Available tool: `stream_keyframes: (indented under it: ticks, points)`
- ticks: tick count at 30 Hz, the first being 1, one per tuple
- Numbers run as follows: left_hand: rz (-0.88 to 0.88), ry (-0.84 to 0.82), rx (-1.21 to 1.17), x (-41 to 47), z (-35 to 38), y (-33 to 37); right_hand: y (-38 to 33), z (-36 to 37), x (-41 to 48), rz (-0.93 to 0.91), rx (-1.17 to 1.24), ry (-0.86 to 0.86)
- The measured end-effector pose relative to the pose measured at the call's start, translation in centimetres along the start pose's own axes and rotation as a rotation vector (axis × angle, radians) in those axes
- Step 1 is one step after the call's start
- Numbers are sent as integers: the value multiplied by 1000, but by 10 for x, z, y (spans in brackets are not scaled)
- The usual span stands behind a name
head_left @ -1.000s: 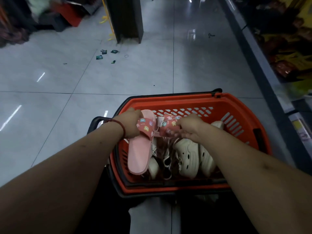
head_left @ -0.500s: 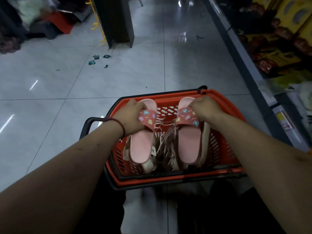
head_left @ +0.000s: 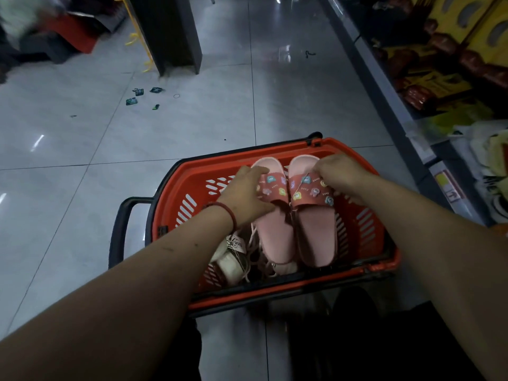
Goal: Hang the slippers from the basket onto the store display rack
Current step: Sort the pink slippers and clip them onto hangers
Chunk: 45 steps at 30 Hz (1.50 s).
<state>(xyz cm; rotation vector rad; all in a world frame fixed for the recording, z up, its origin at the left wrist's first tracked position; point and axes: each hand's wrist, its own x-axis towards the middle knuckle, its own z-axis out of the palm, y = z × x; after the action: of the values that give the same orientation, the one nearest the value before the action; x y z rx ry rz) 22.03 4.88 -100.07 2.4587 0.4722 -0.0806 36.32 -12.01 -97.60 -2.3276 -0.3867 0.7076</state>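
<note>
An orange shopping basket (head_left: 176, 215) sits on the tiled floor in front of me. Over it I hold a pair of pink slippers with red straps bearing cartoon patches. My left hand (head_left: 244, 196) grips the left slipper (head_left: 275, 235) at its strap. My right hand (head_left: 341, 174) grips the right slipper (head_left: 316, 235) at its strap. The two slippers lie side by side, touching, soles down and toes away from me. Under them in the basket lie cream-coloured shoes (head_left: 233, 259) with tags and strings.
A store shelf (head_left: 384, 105) with packaged goods runs along the right. A dark pillar (head_left: 170, 31) stands ahead on the floor, with small scraps of litter (head_left: 143, 94) near it. The basket's black handle (head_left: 121, 232) sticks out to the left.
Both hands lifted the pink slippers from the basket, held them apart, then brought them together side by side. The view tilted up and the basket shifted slightly right.
</note>
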Motion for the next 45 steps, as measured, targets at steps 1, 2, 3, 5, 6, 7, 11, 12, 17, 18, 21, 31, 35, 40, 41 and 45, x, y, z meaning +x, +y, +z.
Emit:
stream_keyframes:
  ticks: [1,2,3,5,6,7,11,12,17,18,21,31,35,40,41,45]
  points:
    - [-28,-69,-39,1,8,0,6,-1,2,9,-56,-25]
    - [-42,-146,-66,1,15,-1,14,-1,5,22,-127,-63]
    - [-37,-219,-56,2,21,-2,21,0,7,31,-200,-98]
    - [-8,-315,45,2,28,-3,31,1,7,39,-305,-111]
    - [-9,-331,58,2,30,-4,33,1,8,35,-320,-88]
    - [-25,-337,21,3,30,-5,32,1,7,22,-337,-62]
    - [-61,-327,-152,6,30,-16,22,6,4,-38,-397,-66]
    - [-56,-318,-181,6,31,-19,19,9,3,-57,-419,-76]
    - [-102,-249,-131,5,35,-27,6,20,0,-123,-458,-115]
    - [-105,-237,-108,7,38,-30,5,22,0,-131,-473,-130]
    - [-103,-277,27,4,41,-32,4,27,0,-161,-538,-157]
    - [-114,-409,-118,0,21,-36,9,33,-1,-244,-596,-184]
    - [-107,-400,-183,2,21,-46,12,27,0,-228,-603,-214]
    - [-141,-314,-228,7,26,-50,13,22,3,-214,-536,-225]
    - [-144,-294,-212,10,25,-50,13,21,3,-217,-532,-233]
    - [-89,-234,141,24,17,-58,17,16,4,-232,-484,-239]
